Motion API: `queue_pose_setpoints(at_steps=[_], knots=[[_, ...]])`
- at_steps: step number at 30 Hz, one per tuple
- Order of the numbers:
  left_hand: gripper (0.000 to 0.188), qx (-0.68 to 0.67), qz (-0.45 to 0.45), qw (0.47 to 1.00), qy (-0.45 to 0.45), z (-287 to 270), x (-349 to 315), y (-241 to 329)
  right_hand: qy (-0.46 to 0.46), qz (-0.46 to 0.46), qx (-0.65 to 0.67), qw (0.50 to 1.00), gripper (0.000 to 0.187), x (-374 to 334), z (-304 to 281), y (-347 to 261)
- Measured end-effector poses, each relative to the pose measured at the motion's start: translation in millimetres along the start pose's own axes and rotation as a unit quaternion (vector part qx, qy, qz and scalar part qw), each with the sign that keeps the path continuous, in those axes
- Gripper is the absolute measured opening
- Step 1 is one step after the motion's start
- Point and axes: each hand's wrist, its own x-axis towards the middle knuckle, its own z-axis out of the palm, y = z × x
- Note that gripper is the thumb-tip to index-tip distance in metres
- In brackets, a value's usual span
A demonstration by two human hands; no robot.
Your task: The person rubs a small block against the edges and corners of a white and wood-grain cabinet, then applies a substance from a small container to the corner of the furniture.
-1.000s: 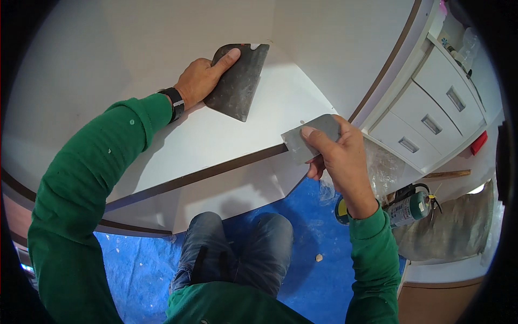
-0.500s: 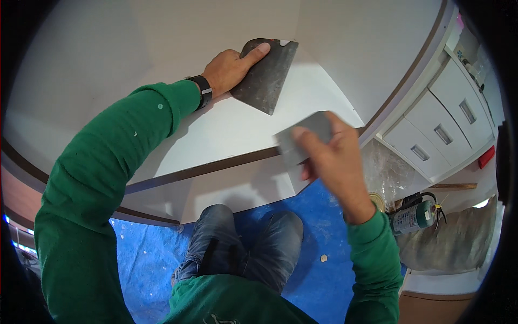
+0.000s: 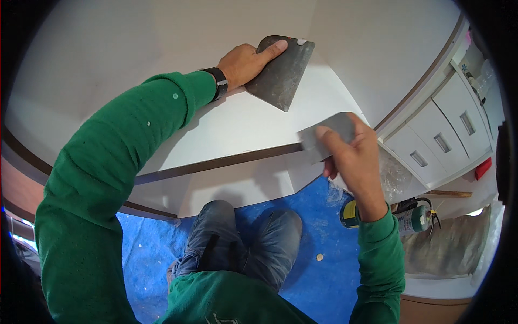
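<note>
In my left hand [image 3: 243, 62] is a flat, dark grey trapezoid putty plate [image 3: 286, 78], the thumb pressed on its face and the other fingers hidden beneath. A small white smear marks its far corner. My right hand [image 3: 356, 156] grips a thin grey rectangular putty spreader [image 3: 332, 132] between thumb and fingers. That spreader is apart from the plate, to its near right. It hangs over the front right edge of the white shelf [image 3: 216, 137]; whether it touches the shelf I cannot tell. Its left end looks paler and slightly blurred.
Tall white panels [image 3: 377, 59] rise behind and right of the shelf. Blue sheeting [image 3: 318, 237] covers the floor round my knees. At right are a white drawer unit [image 3: 440, 129], a yellow-and-green can [image 3: 350, 213], a green-and-white cylinder [image 3: 413, 220] and clear plastic wrap [image 3: 394, 175].
The view has swung a little, shifting the shelf and both hands rightward in it. My right hand has moved slightly right with the spreader, and more of the can shows. Both grips are unchanged.
</note>
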Motion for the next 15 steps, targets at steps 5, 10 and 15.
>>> queue_pose_setpoints(at_steps=[5,10,15], knots=[[0.099,0.029,-0.002,0.999,-0.017,-12.0,1.5,-1.2,-0.038,-0.012,0.01,0.999,0.017,-0.4,18.0,-7.9],[0.097,-0.006,-0.005,1.0,-0.013,-1.4,5.8,-5.0,-0.028,-0.011,0.019,0.999,0.017,-1.7,28.3,-3.9],[0.096,0.043,-0.012,0.999,-0.001,-8.8,5.2,-10.2,-0.089,-0.056,0.033,0.994,0.017,-7.0,70.8,-17.3]])
